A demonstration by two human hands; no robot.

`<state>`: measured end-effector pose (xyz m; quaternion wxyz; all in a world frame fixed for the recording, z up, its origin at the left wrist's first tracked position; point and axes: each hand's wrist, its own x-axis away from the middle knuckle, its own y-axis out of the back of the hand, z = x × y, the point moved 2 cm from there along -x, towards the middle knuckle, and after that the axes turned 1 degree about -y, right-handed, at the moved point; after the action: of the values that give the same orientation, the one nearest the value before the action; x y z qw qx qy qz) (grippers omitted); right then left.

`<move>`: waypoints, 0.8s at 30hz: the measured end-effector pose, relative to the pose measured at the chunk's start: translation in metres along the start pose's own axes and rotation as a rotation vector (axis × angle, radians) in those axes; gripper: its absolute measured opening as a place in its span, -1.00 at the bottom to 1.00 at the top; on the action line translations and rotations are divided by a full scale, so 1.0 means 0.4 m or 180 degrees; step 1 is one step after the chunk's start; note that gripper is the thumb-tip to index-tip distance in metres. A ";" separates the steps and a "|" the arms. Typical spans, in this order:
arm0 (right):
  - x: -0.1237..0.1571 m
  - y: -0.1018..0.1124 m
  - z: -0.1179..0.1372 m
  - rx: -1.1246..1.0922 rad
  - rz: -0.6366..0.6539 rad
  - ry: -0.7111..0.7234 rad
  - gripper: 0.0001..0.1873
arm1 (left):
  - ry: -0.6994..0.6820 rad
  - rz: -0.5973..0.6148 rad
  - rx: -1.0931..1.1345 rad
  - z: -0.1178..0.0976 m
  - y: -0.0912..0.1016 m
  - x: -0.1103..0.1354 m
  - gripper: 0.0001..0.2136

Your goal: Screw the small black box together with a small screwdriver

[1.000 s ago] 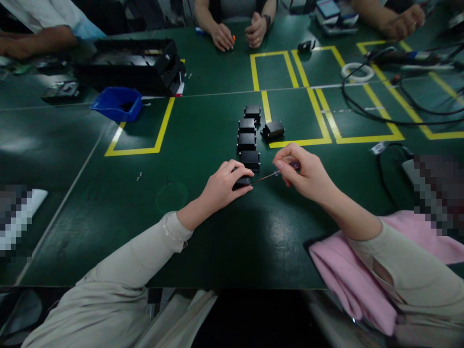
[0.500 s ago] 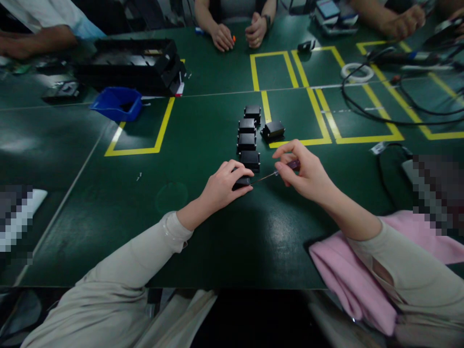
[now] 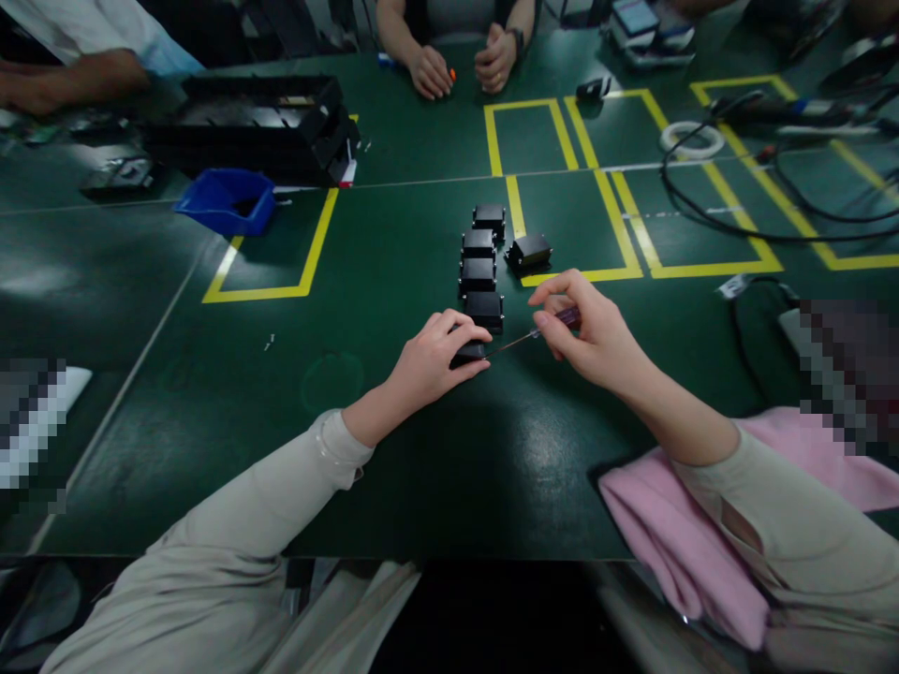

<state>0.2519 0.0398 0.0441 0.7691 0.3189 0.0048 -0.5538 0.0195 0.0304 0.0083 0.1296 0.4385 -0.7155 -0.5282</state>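
Note:
My left hand (image 3: 444, 354) is closed around a small black box (image 3: 469, 352) on the green table, hiding much of it. In my right hand (image 3: 586, 328) is a screwdriver (image 3: 570, 319), its dark reddish handle held between thumb and fingers. The thin shaft slants down to the left, and its tip meets the right end of the held box. Just beyond my left hand, several similar black boxes (image 3: 479, 273) stand in a line leading away from me, with small screws at their ends. Another black box (image 3: 531, 253) sits turned at an angle to the right of that line.
Stacked black trays (image 3: 309, 140) and a blue bin (image 3: 231, 201) stand at the far left. Two small screws (image 3: 270, 342) lie left of my hand. A pink cloth (image 3: 660, 515) is under my right forearm. Cables (image 3: 702, 211) cross the right side. Co-workers' hands (image 3: 431, 73) rest across the table.
My hands, the screwdriver and the boxes look almost unchanged. At the upper right, a co-worker's hand has drawn back out of its earlier place.

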 end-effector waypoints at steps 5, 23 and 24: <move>-0.002 0.001 -0.001 -0.0067 0.0043 -0.0128 -0.84 | -0.0001 -0.0004 0.0016 0.000 0.000 0.001 -0.74; -0.002 0.001 -0.002 -0.0236 0.0072 -0.0186 -0.97 | -0.0030 -0.0017 -0.0032 0.001 0.000 0.000 -0.72; -0.002 0.001 -0.002 -0.0245 0.0067 -0.0147 -0.95 | -0.0028 -0.0019 -0.0039 0.001 0.000 0.000 -0.72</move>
<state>0.2521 0.0411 0.0441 0.7865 0.2763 0.0051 -0.5523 0.0192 0.0307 0.0079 0.1275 0.4376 -0.7115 -0.5348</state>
